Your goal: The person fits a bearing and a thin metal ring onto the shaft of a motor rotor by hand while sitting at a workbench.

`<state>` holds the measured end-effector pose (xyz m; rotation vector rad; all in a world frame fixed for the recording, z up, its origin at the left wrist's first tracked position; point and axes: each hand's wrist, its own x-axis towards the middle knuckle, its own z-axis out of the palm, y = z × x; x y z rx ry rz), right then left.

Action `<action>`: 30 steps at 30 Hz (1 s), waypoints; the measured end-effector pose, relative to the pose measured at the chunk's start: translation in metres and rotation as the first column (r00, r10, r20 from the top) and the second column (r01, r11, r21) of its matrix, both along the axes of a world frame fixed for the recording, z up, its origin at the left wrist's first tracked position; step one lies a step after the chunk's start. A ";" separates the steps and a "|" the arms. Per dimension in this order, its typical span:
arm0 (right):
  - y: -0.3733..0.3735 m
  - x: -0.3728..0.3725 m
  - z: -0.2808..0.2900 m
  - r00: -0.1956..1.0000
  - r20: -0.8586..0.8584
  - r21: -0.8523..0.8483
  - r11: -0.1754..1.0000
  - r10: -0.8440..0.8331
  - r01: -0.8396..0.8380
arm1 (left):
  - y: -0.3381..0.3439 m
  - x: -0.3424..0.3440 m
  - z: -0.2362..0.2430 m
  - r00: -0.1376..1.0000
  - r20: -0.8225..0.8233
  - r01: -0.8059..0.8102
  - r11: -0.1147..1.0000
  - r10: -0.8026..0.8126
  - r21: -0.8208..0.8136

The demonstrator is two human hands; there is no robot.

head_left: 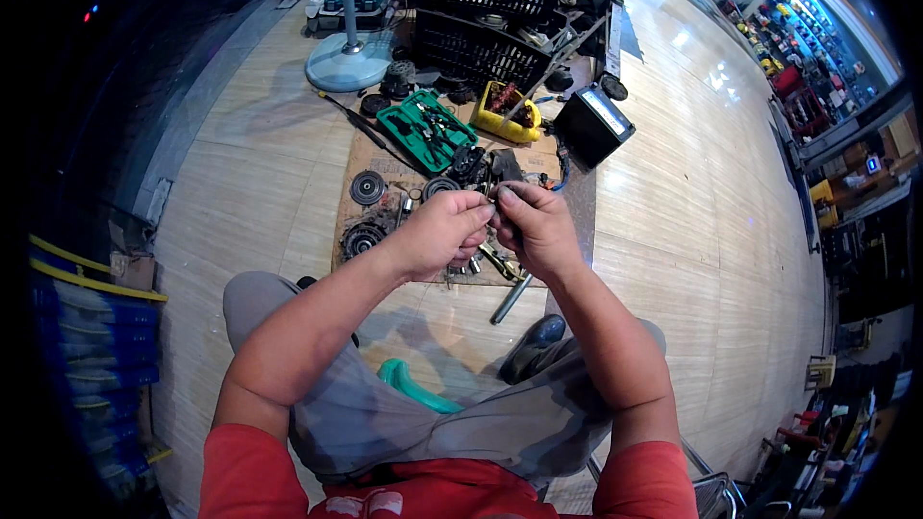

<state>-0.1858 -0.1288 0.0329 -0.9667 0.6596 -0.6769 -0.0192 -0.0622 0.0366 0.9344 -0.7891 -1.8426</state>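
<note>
Seated posture — grey trousers, red shirt, a dark shoe [535, 344] planted on the pale wooden plank floor [692, 231], the edge of a teal plastic stool [415, 386] seen between the knees.

Both forearms are raised over the lap. The left hand [440, 233] and right hand [535, 227] are brought together at chest height, fingertips meeting on a small dark metal part [494, 194]. Each hand is closed in a pinch on that part; it is mostly hidden by the fingers, so its exact shape cannot be told. It is held in the air above the work mat, not resting on anything.

Judged from the grip, fine fitting or turning work is in hand. It is best done with the part kept close over the mat, so that anything dropped lands among the parts and not on the planks — and with one hand kept steady while the other is worked.

Just below the hands, a flat sheet of brown cardboard [370, 156] is laid on the floor as a mat. On it are round black ribbed discs [366, 187], small sockets and a grey steel rod [511, 299] lying at its near edge.

Farther off lie an open green plastic tool case [425, 129], a yellow plastic tray [508, 111] and a black rectangular box with a pale top [593, 123]. Beyond these stand the round pale-blue base of a pedestal fan [348, 61] and stacked black plastic crates [488, 10]. Shelves of goods are seen far right, blurred.
</note>
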 end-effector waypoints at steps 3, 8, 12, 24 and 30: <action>-0.002 -0.002 0.009 0.998 0.038 0.007 0.998 0.055 -0.055 | 0.000 0.003 0.001 0.999 -0.026 0.034 0.999 -0.033 0.028; -0.007 -0.005 0.006 0.996 0.011 -0.023 0.996 0.085 -0.084 | 0.001 0.001 0.001 0.997 -0.053 0.066 0.997 -0.063 0.050; -0.002 -0.002 0.006 0.999 -0.042 -0.034 0.999 0.033 -0.034 | 0.001 0.003 -0.002 0.995 -0.037 0.091 0.996 -0.091 0.024; -0.004 0.000 0.010 0.957 -0.289 -0.227 0.973 -0.033 -0.035 | 0.003 0.001 -0.014 0.711 0.700 0.191 0.942 0.062 -0.277; -0.004 0.005 0.012 0.953 -0.285 -0.243 0.969 -0.106 0.035 | 0.006 -0.005 -0.011 0.547 0.814 0.181 0.921 0.197 -0.345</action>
